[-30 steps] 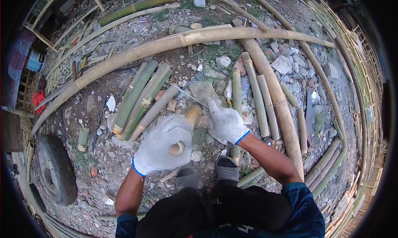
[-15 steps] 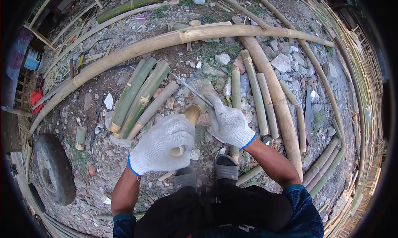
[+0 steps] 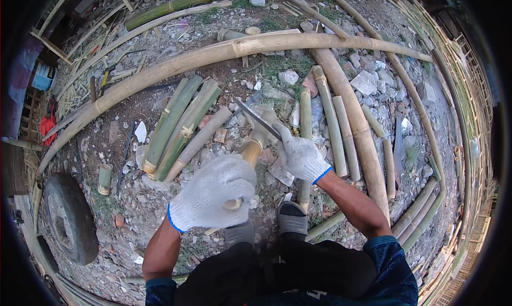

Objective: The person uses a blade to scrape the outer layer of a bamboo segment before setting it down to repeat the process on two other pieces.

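My left hand (image 3: pixel 216 191), in a white knit glove with a blue cuff, is wrapped round a short bamboo piece (image 3: pixel 252 151). The piece's upper part shows above the glove and its round lower end shows below the fingers. In my right hand (image 3: pixel 304 155), gloved the same way, is a knife (image 3: pixel 256 117) with a dark narrow blade. The blade points up and left and lies across the far end of the bamboo piece. My right fingers hide the handle.
Cut green bamboo pieces (image 3: pixel 184 127) lie left of centre. More bamboo lengths (image 3: pixel 330 119) lie to the right. A long pole (image 3: pixel 176 66) arches across the rubble. A tyre (image 3: pixel 69 218) lies at the lower left. A saw (image 3: pixel 398 146) lies at the right. Sandals (image 3: pixel 292 219) show below.
My right hand has moved slightly right and down, and more of the knife blade shows. My left hand and the bamboo piece have shifted slightly right and down.
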Tool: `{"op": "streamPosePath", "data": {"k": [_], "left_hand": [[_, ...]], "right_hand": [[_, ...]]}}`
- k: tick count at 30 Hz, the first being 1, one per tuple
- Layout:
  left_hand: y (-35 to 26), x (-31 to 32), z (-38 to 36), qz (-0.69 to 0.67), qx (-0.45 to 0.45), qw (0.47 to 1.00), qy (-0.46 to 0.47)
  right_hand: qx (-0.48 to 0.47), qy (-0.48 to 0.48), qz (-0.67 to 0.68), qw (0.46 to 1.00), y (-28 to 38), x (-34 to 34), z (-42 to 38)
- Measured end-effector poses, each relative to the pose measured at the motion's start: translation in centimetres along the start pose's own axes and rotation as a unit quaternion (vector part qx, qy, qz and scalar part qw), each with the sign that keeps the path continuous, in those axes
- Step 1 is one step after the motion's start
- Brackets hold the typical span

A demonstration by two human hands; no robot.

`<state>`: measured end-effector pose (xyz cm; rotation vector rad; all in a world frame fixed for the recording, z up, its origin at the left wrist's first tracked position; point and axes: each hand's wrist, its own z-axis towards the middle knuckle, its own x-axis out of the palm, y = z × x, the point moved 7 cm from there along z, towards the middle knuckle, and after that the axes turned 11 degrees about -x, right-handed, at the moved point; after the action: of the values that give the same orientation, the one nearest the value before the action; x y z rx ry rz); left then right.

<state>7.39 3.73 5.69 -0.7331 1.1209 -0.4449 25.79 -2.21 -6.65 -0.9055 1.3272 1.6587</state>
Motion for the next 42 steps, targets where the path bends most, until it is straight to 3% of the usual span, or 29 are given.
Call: {"op": "streamPosePath", "data": {"k": [2,6,9,10,13,17,18,21,25,26,29,34,37,40,42], "left_hand": [[0.8,0.0,-0.2,-0.01,-0.005,1.0,0.001],[1.1,0.1,-0.4,-0.025,-0.019,1.0,-0.002],[0.5,-0.4,-0.1,-0.01,-0.006,1.0,0.001],[0.5,-0.3,-0.4,-0.012,-0.009,1.0,0.004],[1.3,0.2,-0.8,-0.008,-0.015,1.0,0.02],[0.5,0.4,-0.5,0.012,0.013,0.999,0.043],[0.3,0.4,-0.5,0.019,0.013,0.999,0.047],[0.5,1.2,-1.2,0.016,0.009,0.998,0.068],[0.0,1.7,-0.9,0.025,0.031,0.995,0.093],[0.0,1.6,-0.6,0.028,0.036,0.995,0.09],[-0.1,2.2,-1.3,0.018,0.025,0.995,0.096],[-0.1,2.0,-0.9,0.027,0.022,0.995,0.092],[-0.4,1.5,-0.7,0.025,0.014,0.995,0.101],[-0.5,2.0,-0.9,0.036,0.022,0.993,0.11],[-0.9,2.6,-1.4,0.05,0.035,0.992,0.108]], "right_hand": [[-0.004,-0.055,0.016,0.998,1.0,-1.9,-0.2],[-0.068,-0.008,0.028,0.997,3.1,-1.0,0.3],[0.034,0.068,-0.022,0.997,0.1,0.7,0.6],[0.013,0.001,0.015,1.0,0.6,-0.4,0.5],[-0.056,-0.014,0.042,0.997,3.4,-2.2,0.5],[-0.017,0.069,-0.006,0.997,-0.6,1.7,0.7],[0.03,0.114,0.004,0.993,-0.2,0.4,1.0],[-0.052,0.017,0.059,0.997,2.9,-2.3,0.8],[-0.057,0.099,-0.02,0.993,0.7,0.8,1.0],[-0.016,0.117,-0.01,0.993,-0.3,0.7,0.5],[-0.061,0.046,0.06,0.995,3.0,-2.6,0.8],[-0.056,0.129,0.035,0.99,1.7,-0.5,1.3],[-0.107,0.043,0.05,0.992,4.2,-2.8,1.1],[-0.083,0.155,-0.037,0.984,1.2,1.0,0.9],[-0.027,0.138,-0.045,0.989,-0.6,0.1,1.2]]}}
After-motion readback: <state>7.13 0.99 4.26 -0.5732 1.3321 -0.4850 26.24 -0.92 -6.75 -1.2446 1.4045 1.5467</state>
